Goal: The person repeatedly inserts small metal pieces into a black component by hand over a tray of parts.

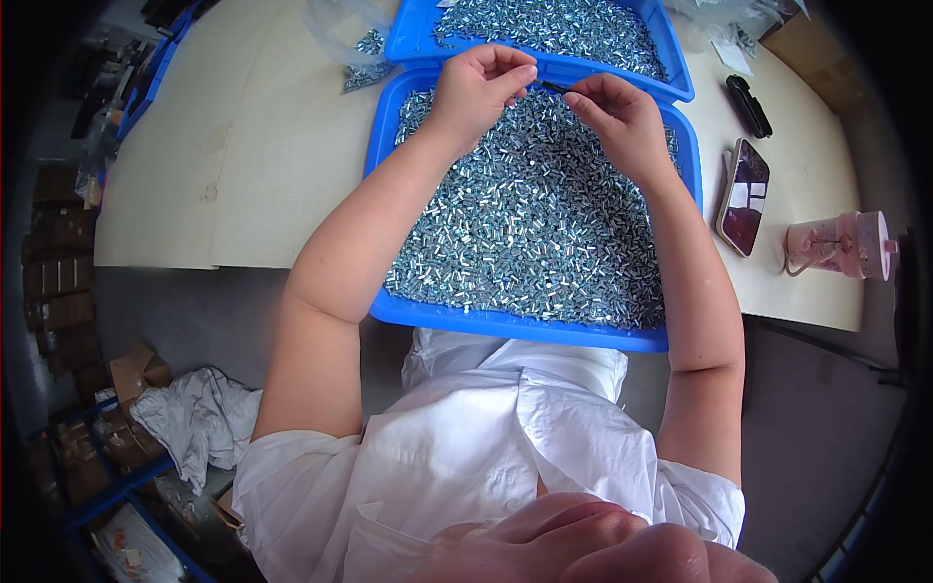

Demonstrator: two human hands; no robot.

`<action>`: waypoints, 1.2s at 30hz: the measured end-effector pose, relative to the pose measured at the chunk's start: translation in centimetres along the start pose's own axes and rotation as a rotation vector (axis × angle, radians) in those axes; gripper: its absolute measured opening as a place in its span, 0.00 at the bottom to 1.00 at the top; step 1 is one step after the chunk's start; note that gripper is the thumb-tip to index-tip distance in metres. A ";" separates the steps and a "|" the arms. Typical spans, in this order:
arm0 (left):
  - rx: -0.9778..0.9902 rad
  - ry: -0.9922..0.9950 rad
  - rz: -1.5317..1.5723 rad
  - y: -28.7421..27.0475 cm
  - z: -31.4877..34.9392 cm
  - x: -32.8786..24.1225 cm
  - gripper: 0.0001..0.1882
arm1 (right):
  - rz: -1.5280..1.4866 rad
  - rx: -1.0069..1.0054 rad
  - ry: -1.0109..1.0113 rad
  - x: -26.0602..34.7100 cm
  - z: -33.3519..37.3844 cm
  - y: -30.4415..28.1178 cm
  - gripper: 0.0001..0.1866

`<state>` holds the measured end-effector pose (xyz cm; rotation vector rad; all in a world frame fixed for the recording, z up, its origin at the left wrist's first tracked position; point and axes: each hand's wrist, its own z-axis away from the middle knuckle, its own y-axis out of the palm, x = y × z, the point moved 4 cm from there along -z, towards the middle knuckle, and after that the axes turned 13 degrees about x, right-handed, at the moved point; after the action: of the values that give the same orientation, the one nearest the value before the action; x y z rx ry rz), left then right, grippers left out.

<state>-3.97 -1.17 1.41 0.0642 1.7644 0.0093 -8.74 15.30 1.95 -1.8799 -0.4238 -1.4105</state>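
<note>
Both hands are over the far part of a blue tray (525,333) filled with small shiny metal cylinders (525,233). My left hand (481,92) is closed in a pinch, thumb against fingertips; whatever lies between them is too small to make out. Close to its right, my right hand (624,121) grips a thin black rod-like piece (552,86) between thumb and fingers. The rod's tip points toward my left fingertips, and I cannot tell whether it touches them.
Behind stands a second blue tray (408,37) with similar metal pieces. A clear bag (364,70) of pieces lies left of it. On the right are a black case (748,105), a phone (744,199) and a pink cup (838,245) on the pale table (194,194).
</note>
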 end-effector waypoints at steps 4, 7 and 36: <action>0.024 0.015 -0.015 0.1 -0.1 0.1 0.07 | -0.005 -0.017 -0.006 0.3 0.1 -0.2 0.09; -0.019 0.026 -0.003 0.0 -0.1 0.1 0.07 | -0.033 -0.030 -0.002 0.3 0.1 -0.2 0.09; 0.008 0.043 0.025 0.1 -0.1 0.1 0.10 | -0.064 -0.028 -0.009 -0.4 -0.3 0.2 0.15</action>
<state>-4.11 -1.08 1.33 0.0924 1.8070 0.0221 -8.94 14.99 1.53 -1.9110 -0.4745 -1.4572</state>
